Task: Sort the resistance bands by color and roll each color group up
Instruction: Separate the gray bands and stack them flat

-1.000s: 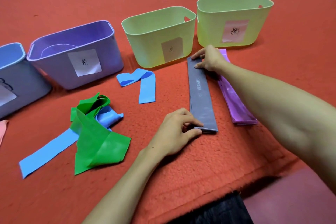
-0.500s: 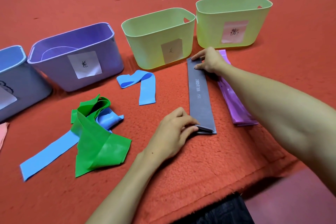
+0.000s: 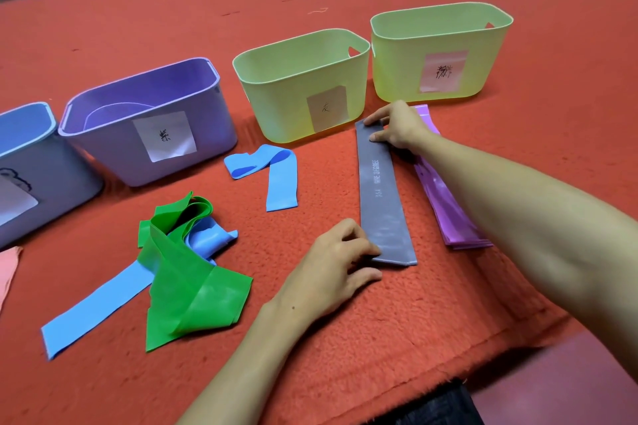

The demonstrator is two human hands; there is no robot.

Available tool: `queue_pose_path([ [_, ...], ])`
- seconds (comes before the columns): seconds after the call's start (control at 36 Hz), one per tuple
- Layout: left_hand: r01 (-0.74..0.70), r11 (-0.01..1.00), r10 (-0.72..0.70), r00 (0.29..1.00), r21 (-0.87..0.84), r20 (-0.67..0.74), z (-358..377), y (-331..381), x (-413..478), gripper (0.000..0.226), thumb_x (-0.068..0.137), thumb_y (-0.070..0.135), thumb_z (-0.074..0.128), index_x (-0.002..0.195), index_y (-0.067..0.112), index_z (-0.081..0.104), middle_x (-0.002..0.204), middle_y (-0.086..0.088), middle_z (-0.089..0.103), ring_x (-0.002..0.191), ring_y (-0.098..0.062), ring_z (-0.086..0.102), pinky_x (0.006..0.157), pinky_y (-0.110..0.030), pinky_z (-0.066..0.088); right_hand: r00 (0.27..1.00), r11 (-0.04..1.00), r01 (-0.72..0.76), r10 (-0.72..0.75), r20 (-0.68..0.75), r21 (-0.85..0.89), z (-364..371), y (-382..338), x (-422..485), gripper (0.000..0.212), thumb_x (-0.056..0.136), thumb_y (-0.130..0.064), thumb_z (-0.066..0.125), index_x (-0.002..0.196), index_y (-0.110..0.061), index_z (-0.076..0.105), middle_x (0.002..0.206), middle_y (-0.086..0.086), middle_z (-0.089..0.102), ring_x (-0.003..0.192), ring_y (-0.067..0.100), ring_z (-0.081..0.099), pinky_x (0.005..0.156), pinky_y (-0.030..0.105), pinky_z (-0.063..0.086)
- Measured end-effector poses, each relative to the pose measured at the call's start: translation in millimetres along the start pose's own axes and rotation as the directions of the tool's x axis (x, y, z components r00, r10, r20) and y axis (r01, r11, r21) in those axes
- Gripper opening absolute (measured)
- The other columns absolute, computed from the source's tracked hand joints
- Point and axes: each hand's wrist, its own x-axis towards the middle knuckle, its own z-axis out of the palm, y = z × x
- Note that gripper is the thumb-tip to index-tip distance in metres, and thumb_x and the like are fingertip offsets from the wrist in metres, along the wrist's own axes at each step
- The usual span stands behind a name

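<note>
pinching grey band (image 3: 381, 214), white lettering (image 3: 377, 178) blurred

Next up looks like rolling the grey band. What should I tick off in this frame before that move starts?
1. The grey band lies flat and straight on the red mat: ok.
2. The left hand has a grip on its near end: ok.
3. The right hand holds its far end: ok.
4. The stack is grey all the way down: cannot tell.
5. The purple bands lie beside the grey band, off the roll path: ok.
6. The green band and blue band are separated: not ok, they are tangled together.
</note>
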Motion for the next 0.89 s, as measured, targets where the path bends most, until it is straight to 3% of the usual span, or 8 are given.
queue_pose_path([
  [0.14, 0.003, 1.000, -0.003, 1.000, 0.014, -0.028, -1, 1, 3, 0.015, 0.083, 0.017, 0.069, 0.095, 0.009, 0.072, 0.089, 0.001, 0.055, 0.074, 0.004, 0.043, 0.073, 0.001, 0.031, 1.000, 1.000, 0.005, -0.005, 0.002, 0.012, 0, 1, 0, 0.033, 0.076, -0.009, 0.078, 0.108, -0.017, 0.072, 0.109, 0.003, 0.070, 0.105, 0.018, 0.061, 0.082, 0.020, 0.041],
  [0.31, 0.028, 1.000, -0.029, 0.989, -0.013, -0.142, -4, 8, 2, 0.012, 0.087, 0.019, 0.065, 0.093, 0.011, 0.071, 0.086, 0.008, 0.049, 0.073, 0.011, 0.043, 0.074, -0.002, 0.032, 1.000, 1.000, 0.005, -0.005, -0.003, 0.024, 0, 2, 0, 0.034, 0.076, -0.010, 0.079, 0.108, -0.017, 0.073, 0.109, 0.003, 0.070, 0.104, 0.017, 0.062, 0.082, 0.020, 0.042],
  [0.44, 0.019, 1.000, -0.019, 0.979, -0.001, -0.202, -3, 19, 5, 0.022, 0.090, 0.028, 0.057, 0.096, 0.010, 0.069, 0.085, 0.007, 0.044, 0.073, 0.000, 0.042, 0.071, -0.010, 0.036, 1.000, 0.999, -0.002, 0.002, 0.000, 0.033, 1, 2, 1, 0.034, 0.076, -0.010, 0.079, 0.108, -0.018, 0.072, 0.110, 0.003, 0.069, 0.106, 0.017, 0.061, 0.082, 0.020, 0.042],
  [0.5, 0.012, 1.000, -0.013, 0.978, -0.007, -0.210, -2, 22, 6, 0.024, 0.090, 0.028, 0.055, 0.096, 0.010, 0.069, 0.085, 0.008, 0.043, 0.073, 0.000, 0.041, 0.071, -0.007, 0.034, 1.000, 0.999, -0.004, 0.004, 0.002, 0.032, 1, 3, 1, 0.034, 0.076, -0.010, 0.079, 0.108, -0.019, 0.072, 0.110, 0.003, 0.069, 0.105, 0.017, 0.061, 0.082, 0.020, 0.042],
  [0.58, 0.005, 1.000, -0.008, 0.978, -0.019, -0.208, 2, 25, 5, 0.023, 0.089, 0.026, 0.056, 0.096, 0.009, 0.069, 0.084, 0.007, 0.043, 0.073, 0.000, 0.040, 0.072, -0.004, 0.032, 1.000, 1.000, -0.003, 0.002, 0.003, 0.030, 1, 3, 2, 0.034, 0.076, -0.010, 0.079, 0.108, -0.020, 0.073, 0.110, 0.004, 0.070, 0.105, 0.017, 0.061, 0.083, 0.021, 0.043],
  [0.75, 0.030, 1.000, -0.030, 0.993, -0.004, -0.114, 15, 16, -1, 0.025, 0.088, 0.029, 0.055, 0.095, 0.010, 0.069, 0.083, -0.001, 0.048, 0.072, -0.009, 0.048, 0.067, -0.020, 0.041, 1.000, 0.999, 0.000, 0.000, 0.002, 0.032, 1, 4, 2, 0.034, 0.076, -0.010, 0.079, 0.108, -0.019, 0.073, 0.110, 0.005, 0.070, 0.106, 0.018, 0.061, 0.088, 0.024, 0.046],
  [0.89, 0.037, 0.999, -0.036, 0.994, -0.001, -0.100, 17, 14, -2, 0.021, 0.085, 0.028, 0.064, 0.097, 0.012, 0.069, 0.085, 0.007, 0.045, 0.074, -0.004, 0.047, 0.070, -0.015, 0.039, 1.000, 0.999, 0.017, -0.017, 0.005, 0.036, -1, 4, 1, 0.034, 0.077, -0.009, 0.078, 0.109, -0.017, 0.072, 0.111, 0.003, 0.070, 0.108, 0.017, 0.060, 0.086, 0.022, 0.044],
])
